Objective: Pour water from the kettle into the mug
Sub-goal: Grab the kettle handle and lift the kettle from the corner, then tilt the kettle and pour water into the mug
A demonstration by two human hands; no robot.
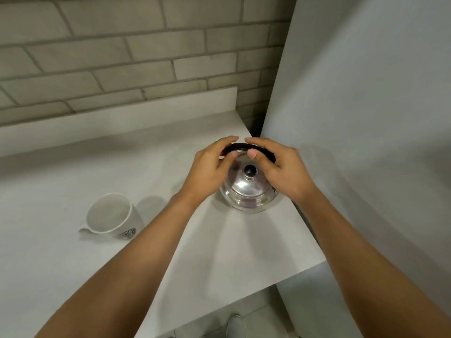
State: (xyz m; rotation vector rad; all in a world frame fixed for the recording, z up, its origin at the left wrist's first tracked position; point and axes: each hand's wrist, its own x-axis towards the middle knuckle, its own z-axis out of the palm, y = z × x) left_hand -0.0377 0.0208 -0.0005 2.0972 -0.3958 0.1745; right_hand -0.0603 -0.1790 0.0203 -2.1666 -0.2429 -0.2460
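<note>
— Steel kettle (249,191), where is it?
— Standing by the counter's (219,252) right edge. My left hand (207,167) and right hand (280,169) both curl around its black handle (240,146).
— And the mug (113,214)?
— Upright toward the left, well apart from the kettle.

We're in a home kitchen here: a white counter (73,259) against a pale tiled wall (122,52), a steel kettle (249,191) and mug (112,215) on it, a white cabinet (366,118) alongside.
</note>
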